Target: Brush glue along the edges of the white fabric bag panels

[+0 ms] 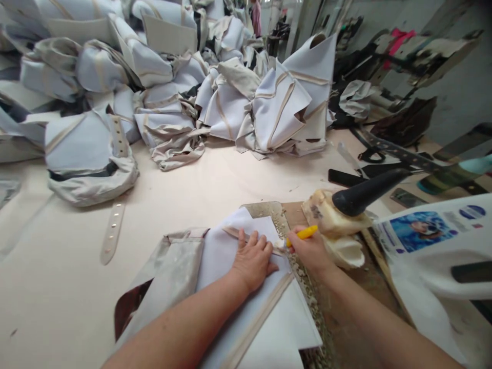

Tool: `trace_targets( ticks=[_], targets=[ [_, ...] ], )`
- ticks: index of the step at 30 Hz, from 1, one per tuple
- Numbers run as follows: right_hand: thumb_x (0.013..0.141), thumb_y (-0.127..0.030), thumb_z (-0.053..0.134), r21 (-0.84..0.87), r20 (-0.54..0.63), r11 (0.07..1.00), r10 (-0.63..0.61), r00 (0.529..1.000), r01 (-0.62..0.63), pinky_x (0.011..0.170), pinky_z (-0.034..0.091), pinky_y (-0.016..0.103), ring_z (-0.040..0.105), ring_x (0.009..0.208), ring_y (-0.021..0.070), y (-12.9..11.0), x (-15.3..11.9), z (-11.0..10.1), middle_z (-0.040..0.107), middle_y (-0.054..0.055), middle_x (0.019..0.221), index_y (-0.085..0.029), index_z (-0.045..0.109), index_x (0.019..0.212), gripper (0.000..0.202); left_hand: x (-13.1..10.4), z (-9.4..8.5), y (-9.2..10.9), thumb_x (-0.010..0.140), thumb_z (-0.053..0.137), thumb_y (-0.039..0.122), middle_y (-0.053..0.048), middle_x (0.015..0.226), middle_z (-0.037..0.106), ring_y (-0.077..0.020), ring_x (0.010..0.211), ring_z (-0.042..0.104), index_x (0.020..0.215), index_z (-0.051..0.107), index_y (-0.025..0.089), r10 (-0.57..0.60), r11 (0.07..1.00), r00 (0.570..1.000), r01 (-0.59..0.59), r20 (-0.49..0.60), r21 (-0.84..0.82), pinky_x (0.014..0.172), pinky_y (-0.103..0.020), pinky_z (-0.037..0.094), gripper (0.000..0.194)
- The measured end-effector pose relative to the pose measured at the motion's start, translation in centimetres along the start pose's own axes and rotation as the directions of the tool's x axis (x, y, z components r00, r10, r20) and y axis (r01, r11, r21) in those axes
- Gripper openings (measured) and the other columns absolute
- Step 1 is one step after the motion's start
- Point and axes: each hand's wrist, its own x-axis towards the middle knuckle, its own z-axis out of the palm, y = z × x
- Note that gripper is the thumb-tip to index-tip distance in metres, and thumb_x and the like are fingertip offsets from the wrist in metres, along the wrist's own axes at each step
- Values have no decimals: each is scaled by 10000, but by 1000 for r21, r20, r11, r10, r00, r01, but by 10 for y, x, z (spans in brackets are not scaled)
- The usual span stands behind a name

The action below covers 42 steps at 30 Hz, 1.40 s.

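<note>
Workpiece: pale fabric panel (pixel 246 287) with beige trim strip (pixel 257 320), lying at the table's near edge. Left hand (pixel 251 259) pressed flat on it, fingers spread, grasping nothing. Right hand (pixel 309 251) closed around yellow tool (pixel 303 233), tip at the panel's edge. Risk: panel sliding under light pressure, tool straying off line or nicking left fingertips. Printed bag (pixel 418 230): lettering too blurred to read

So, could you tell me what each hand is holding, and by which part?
The right hand grips a yellow tool by its lower end; the left hand holds nothing.
</note>
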Motion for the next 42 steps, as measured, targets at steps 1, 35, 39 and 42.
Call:
trace_targets(
  ticks=[1, 35, 39, 42],
  targets=[
    [746, -305, 477, -29, 31, 999, 14, 999, -13, 471, 368, 245, 497, 447, 136, 1, -6, -5, 512, -31, 447, -200, 487, 536, 234, 0, 1, -1, 777, 509, 567, -79, 1168, 532, -295, 1209, 337, 1096, 530, 219, 4, 1000, 1000, -4, -4, -9, 1037, -603, 24, 473],
    [763, -338, 447, -118, 51, 990, -74, 996, 80, 517, 400, 237, 541, 520, 146, -17, 53, 19, 557, -6, 514, -183, 528, 603, 237, -2, 11, -8, 787, 511, 545, -87, 1212, 514, -295, 1225, 332, 1143, 523, 192, 13, 997, 1000, -14, -7, -72, 1048, -585, 10, 502],
    [759, -330, 445, -108, 100, 993, -25, 995, 35, 501, 394, 240, 532, 510, 144, -11, 55, 22, 560, -6, 525, -186, 515, 596, 228, -2, 11, -7, 796, 502, 540, -88, 1210, 516, -290, 1219, 337, 1133, 529, 181, 12, 997, 1000, -13, -16, -73, 1049, -579, 0, 492],
    [735, -307, 476, -128, 167, 992, 17, 986, 4, 436, 357, 235, 488, 436, 134, -10, 33, 12, 505, -27, 451, -193, 478, 539, 227, -3, 12, -7, 794, 507, 539, -88, 1209, 522, -286, 1218, 339, 1129, 533, 179, 10, 996, 999, -13, -33, -92, 1051, -568, -9, 492]
  ],
)
